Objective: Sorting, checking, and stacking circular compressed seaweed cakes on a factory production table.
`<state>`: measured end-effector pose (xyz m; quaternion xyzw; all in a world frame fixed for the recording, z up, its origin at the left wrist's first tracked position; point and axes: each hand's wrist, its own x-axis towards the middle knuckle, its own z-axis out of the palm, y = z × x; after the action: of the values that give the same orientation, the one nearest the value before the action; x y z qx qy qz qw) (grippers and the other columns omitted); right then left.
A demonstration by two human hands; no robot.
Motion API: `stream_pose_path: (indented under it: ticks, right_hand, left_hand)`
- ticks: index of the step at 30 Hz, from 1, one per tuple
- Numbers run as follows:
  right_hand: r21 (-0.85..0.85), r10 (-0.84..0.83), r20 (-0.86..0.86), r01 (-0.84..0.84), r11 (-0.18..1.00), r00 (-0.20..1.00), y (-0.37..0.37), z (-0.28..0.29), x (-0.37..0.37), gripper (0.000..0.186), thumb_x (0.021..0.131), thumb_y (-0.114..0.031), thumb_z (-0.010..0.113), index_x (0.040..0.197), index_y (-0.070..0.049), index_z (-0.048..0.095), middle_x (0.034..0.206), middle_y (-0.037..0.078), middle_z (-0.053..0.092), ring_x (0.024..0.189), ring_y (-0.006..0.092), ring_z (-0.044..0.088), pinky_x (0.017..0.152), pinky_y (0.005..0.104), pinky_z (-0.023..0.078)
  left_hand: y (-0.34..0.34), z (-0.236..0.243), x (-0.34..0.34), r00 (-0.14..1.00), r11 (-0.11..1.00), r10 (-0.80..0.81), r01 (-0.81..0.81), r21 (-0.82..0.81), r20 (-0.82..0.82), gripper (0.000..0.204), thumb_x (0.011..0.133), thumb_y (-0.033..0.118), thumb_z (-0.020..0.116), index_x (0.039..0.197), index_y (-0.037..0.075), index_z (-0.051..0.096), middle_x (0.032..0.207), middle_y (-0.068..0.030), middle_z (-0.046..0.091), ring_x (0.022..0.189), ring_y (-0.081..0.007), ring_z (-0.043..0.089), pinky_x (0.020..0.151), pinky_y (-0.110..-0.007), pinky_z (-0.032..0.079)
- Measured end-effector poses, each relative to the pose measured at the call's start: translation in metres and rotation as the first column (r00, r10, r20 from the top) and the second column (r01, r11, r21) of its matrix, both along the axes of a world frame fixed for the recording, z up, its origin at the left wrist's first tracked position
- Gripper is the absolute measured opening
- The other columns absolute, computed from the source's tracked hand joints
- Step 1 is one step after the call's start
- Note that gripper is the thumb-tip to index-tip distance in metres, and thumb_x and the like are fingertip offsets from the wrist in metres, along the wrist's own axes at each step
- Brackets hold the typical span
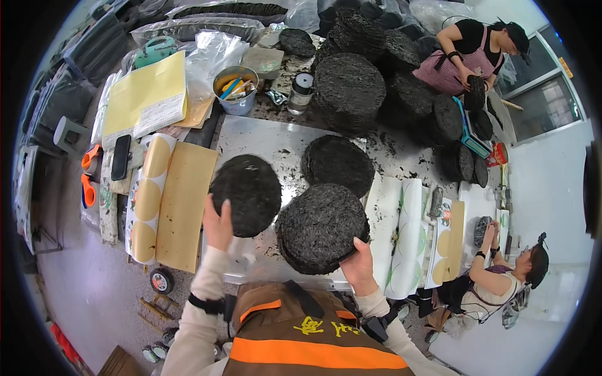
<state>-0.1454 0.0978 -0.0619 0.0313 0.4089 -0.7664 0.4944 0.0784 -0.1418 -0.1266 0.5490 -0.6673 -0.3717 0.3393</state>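
Observation:
My left hand point(219, 222) grips a thin, round, dark cake of pressed flakes point(246, 191) by its lower left edge, slightly blurred over the steel work surface point(244, 135). My right hand point(356, 260) is closed on the lower right edge of a thicker stack of dark round cakes point(318, 227). Just behind that stack lies another dark round cake pile point(335, 164). Brown paper point(183, 207) lies left of the steel, and white sheets with printed circles point(406, 238) lie to the right.
Tall piles of dark cakes point(348, 94), a metal jar point(301, 94) and a pen bucket point(234, 81) sit at the back. A phone point(121, 156) and orange tools point(88, 191) are at left. One co-worker point(476, 53) handles cakes at back right; another point(501, 282) works at right.

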Motion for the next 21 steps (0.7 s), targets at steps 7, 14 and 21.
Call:
stream_pose_path:
  ticks: [7, 14, 21]
  right_hand:
    - [-0.011, 0.037, -0.056, -0.037, 0.999, 0.998, 0.004, 0.003, 0.006, 0.063, 0.086, -0.004, 0.060, 0.144, -0.003, 0.035, 0.137, 0.012, 0.050, 0.126, 0.0271, 0.051, 0.108, 0.0452, 0.041]
    - [0.009, 0.122, -0.127, -0.122, 0.993, 0.984, -0.011, 0.008, 0.015, 0.055, 0.086, 0.000, 0.059, 0.139, -0.001, 0.043, 0.132, 0.012, 0.054, 0.123, 0.0264, 0.054, 0.106, 0.0427, 0.044]
    - [0.049, 0.062, 0.021, -0.063, 0.997, 0.998, 0.012, -0.011, -0.007, 0.057, 0.086, -0.021, 0.057, 0.139, -0.004, 0.046, 0.137, 0.011, 0.054, 0.126, 0.0275, 0.051, 0.108, 0.0454, 0.038]
  left_hand:
    - [0.060, 0.048, -0.057, 0.700, 0.727, -0.665, 0.687, -0.006, -0.260, 0.040, 0.073, 0.019, 0.083, 0.100, 0.004, 0.059, 0.125, -0.0194, 0.056, 0.123, -0.0392, 0.050, 0.099, -0.045, 0.043]
    - [0.072, 0.078, -0.068, 0.612, 0.603, -0.679, 0.780, 0.167, -0.406, 0.041, 0.077, 0.025, 0.080, 0.099, 0.002, 0.054, 0.131, -0.0193, 0.053, 0.120, -0.0370, 0.054, 0.101, -0.042, 0.043]
    - [-0.050, -0.031, 0.030, 0.993, 0.976, -0.111, 0.100, 0.195, 0.043, 0.027, 0.093, 0.020, 0.063, 0.107, -0.003, 0.059, 0.110, -0.0200, 0.062, 0.095, -0.0366, 0.062, 0.081, -0.042, 0.050]
